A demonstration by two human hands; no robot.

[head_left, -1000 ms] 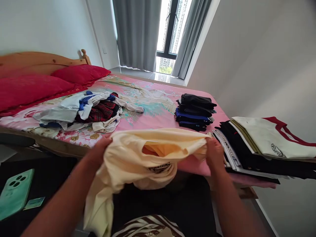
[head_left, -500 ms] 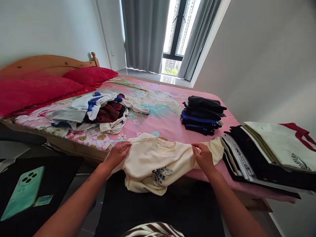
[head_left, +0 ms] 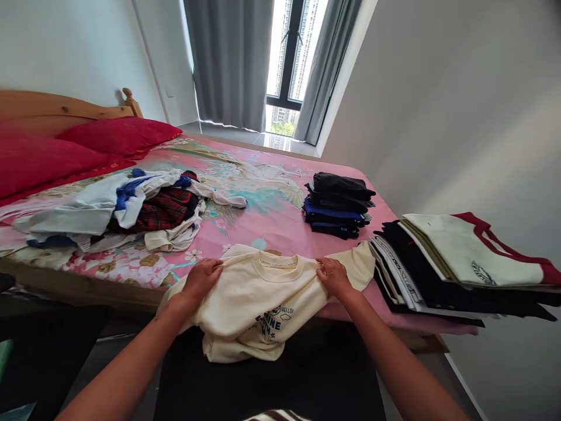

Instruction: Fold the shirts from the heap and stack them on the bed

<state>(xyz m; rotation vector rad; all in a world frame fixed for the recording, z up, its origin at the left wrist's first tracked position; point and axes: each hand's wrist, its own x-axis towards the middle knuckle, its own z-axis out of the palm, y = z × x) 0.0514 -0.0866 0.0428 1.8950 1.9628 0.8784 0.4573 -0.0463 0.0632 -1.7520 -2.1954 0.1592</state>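
Observation:
A cream long-sleeved sweatshirt (head_left: pixel 236 292) with a dark blue print lies front up over the near edge of the bed, its lower part drooping in folds towards me. My left hand (head_left: pixel 202 282) grips it at the shoulder on the left of the collar. At the opposite shoulder, my right hand (head_left: pixel 333 277) pinches the cloth in the same way. One sleeve stretches right, up against a stack of folded clothes (head_left: pixel 421 263). The other sleeve is partly hidden behind my left forearm.
On the left of the bed (head_left: pixel 263 228) lies a loose heap of clothes (head_left: pixel 153 204). A stack of dark folded clothes (head_left: pixel 337 202) stands right of the middle. Red pillows (head_left: pixel 118 134) rest by the wooden headboard (head_left: pixel 65 108). A black surface (head_left: pixel 48 345) is at the lower left.
The view has turned to the right, so the bed and stacks appear further left. Both hands keep hold of the sweatshirt's shoulders, and its cloth has shifted only slightly.

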